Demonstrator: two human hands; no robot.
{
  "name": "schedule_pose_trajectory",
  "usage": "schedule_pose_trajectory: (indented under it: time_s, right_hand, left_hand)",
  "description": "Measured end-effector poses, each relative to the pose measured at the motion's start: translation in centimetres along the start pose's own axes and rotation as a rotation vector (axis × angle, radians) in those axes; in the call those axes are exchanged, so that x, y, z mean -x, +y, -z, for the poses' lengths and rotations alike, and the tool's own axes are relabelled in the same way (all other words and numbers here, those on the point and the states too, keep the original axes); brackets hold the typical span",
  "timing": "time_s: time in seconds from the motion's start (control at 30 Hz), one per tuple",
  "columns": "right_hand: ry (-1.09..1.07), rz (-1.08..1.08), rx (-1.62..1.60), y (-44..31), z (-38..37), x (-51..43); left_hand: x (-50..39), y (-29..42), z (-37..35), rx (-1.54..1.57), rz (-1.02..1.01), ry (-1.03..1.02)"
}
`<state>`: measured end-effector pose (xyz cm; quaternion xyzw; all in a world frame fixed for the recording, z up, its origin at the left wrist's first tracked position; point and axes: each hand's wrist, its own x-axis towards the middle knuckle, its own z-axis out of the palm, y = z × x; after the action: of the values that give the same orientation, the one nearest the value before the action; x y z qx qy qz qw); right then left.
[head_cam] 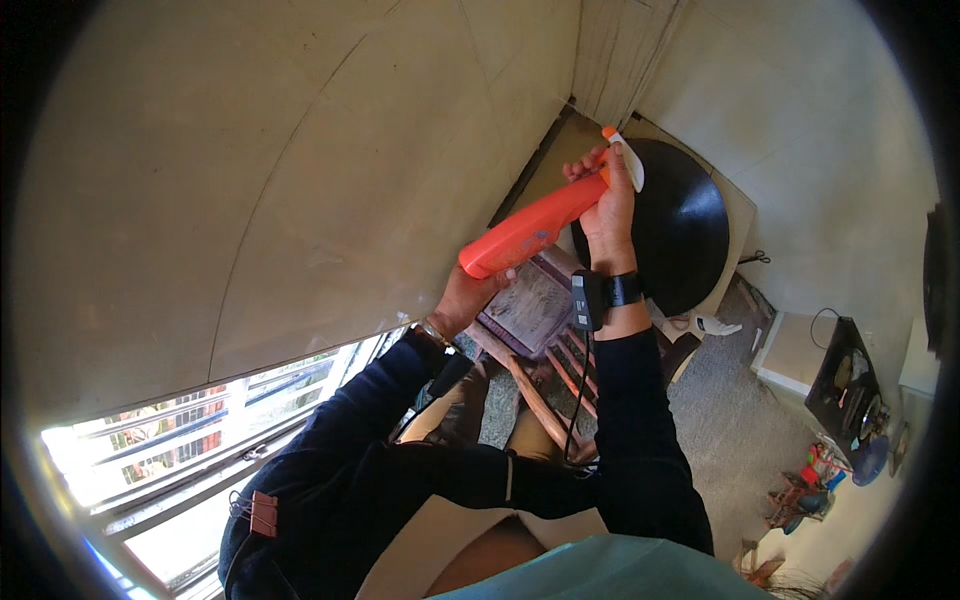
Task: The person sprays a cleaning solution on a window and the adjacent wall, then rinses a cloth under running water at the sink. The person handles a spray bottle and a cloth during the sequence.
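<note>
A red plastic spray bottle (532, 229) with a white-and-orange trigger head (628, 159) is held tilted across both hands in front of the wall. My right hand (611, 206) grips its neck just under the trigger head. Around the lower end, my left hand (471, 294) supports the base, with the thumb along its side. Both wrists carry straps with small black devices. Below the bottle is a wooden chair (529, 304) with a worn, greyish seat and slatted side.
A large round black surface (664, 225) lies in the corner behind my right hand. Scissors (754, 257) are near its right edge. The pale wall (262, 165) fills the left, above a louvred window (225, 420). A dark-topped stand with items (844, 390) is at right.
</note>
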<state>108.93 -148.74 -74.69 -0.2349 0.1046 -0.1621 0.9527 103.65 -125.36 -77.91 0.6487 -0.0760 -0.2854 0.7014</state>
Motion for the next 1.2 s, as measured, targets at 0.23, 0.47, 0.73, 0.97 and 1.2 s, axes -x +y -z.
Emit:
schedule_pose_trajectory:
  time_s: [0.23,0.47,0.73,0.97,1.2]
  right_hand:
    - [0.154,0.076,0.007,2.0,1.5,-1.0]
    - [0.159,0.212,0.218,-1.9,1.3,-3.6]
    - [0.202,0.465,0.453,-7.2,0.9,-11.3]
    - [0.168,0.369,0.610,-9.3,2.4,-18.2]
    - [0.197,0.361,0.504,-10.6,3.1,-21.2]
  left_hand:
    - [-1.8,-0.1,1.5,0.089,-0.020,-0.011]
    - [-7.3,0.1,0.7,0.059,0.026,-0.204]
    - [-4.6,-12.2,3.8,0.294,0.156,-0.091]
    - [7.9,-15.4,11.1,-0.078,0.477,0.272]
    - [11.2,-16.7,12.3,-0.063,0.620,0.408]
